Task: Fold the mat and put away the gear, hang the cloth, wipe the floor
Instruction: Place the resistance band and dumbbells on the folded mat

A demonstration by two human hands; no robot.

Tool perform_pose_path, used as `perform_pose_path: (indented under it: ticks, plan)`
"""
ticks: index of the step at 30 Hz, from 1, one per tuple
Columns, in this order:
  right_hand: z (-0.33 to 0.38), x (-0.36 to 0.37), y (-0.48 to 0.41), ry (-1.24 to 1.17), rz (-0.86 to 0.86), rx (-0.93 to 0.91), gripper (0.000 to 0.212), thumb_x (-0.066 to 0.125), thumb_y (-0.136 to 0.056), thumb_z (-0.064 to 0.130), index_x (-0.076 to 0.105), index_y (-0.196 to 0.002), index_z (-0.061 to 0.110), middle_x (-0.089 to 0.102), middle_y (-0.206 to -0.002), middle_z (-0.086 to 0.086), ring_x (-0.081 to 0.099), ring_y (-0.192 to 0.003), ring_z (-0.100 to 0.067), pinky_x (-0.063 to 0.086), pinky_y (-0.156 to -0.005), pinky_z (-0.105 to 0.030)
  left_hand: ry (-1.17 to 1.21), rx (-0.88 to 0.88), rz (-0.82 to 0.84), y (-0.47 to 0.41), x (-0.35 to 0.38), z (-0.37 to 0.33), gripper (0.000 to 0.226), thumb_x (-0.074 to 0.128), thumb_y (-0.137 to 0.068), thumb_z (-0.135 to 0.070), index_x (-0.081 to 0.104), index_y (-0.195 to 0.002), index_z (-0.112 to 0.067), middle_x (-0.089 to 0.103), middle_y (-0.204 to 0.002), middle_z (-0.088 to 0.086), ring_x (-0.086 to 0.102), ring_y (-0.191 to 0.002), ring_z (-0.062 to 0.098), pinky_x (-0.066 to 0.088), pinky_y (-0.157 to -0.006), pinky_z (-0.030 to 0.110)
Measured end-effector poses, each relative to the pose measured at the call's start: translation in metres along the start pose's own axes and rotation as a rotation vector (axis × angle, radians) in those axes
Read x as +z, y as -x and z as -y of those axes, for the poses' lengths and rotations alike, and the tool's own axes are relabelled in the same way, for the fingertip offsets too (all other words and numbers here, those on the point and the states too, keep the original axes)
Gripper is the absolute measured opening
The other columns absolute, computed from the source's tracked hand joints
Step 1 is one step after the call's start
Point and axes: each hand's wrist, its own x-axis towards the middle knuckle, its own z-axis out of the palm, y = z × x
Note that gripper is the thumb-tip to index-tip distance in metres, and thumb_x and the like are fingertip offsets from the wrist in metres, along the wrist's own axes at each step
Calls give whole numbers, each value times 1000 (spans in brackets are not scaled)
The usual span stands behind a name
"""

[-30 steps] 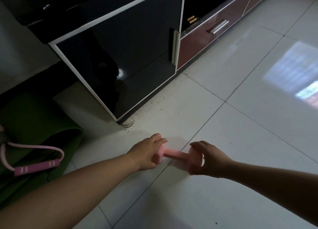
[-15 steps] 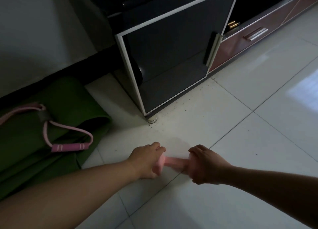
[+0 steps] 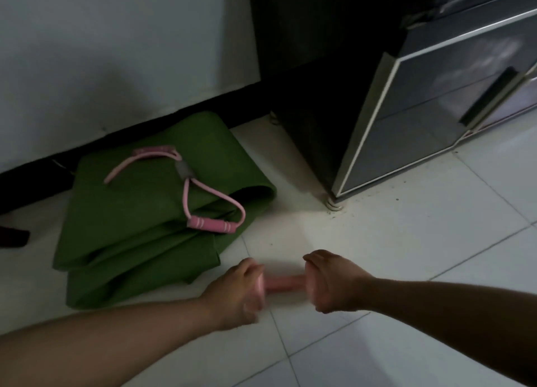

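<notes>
Two hands hold a pink dumbbell (image 3: 283, 283), low in the middle.
The left hand (image 3: 235, 295) and right hand (image 3: 334, 285) curl round its ends and mostly hide them. Only the blurry bar shows, pointing left to right. The folded mat (image 3: 139, 241) lies just left.

A green mat (image 3: 139, 226) is seen at nine o'clock; the band (image 3: 209, 225) there is pink, its grip striped white. A pink dumbbell (image 3: 283, 283), blurred, is shown at six o'clock. The floor (image 3: 406, 255) is tiled white; the cabinet (image 3: 430, 130) at two o'clock appears black, pale-edged.
</notes>
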Motion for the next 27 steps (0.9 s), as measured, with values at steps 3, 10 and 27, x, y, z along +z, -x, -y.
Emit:
perform_pose_path:
  ticks: [3, 10, 27]
  plan:
    - [12, 4, -10, -88, -18, -4, 37, 51, -72, 17, 50, -107, 4, 56, -104, -6, 50, -98, -16, 44, -94, -29, 46, 4, -109, 14, 16, 15, 90, 69, -76, -36, 15, -146, -18, 9, -152, 1, 26, -136, 20, 30, -106, 23]
    - [14, 24, -8, -123, -173, -68, 57, 74, -66, 19, 45, -115, 15, 44, -114, 11, 44, -105, -7, 41, -87, -16, 281, -45, -317, 20, 38, 31, 86, 75, -63, -35, 33, -138, -31, 26, -142, -11, 37, -125, 10, 41, -98, 25]
    - [132, 54, -78, -227, 55, -257, 92, 78, -62, 30, 27, -138, 27, 34, -138, 11, 46, -114, -10, 38, -93, -18, 409, -317, -405, 154, 71, 113, 86, 80, -59, -41, 31, -130, -39, 29, -131, -26, 39, -117, -1, 36, -93, 13]
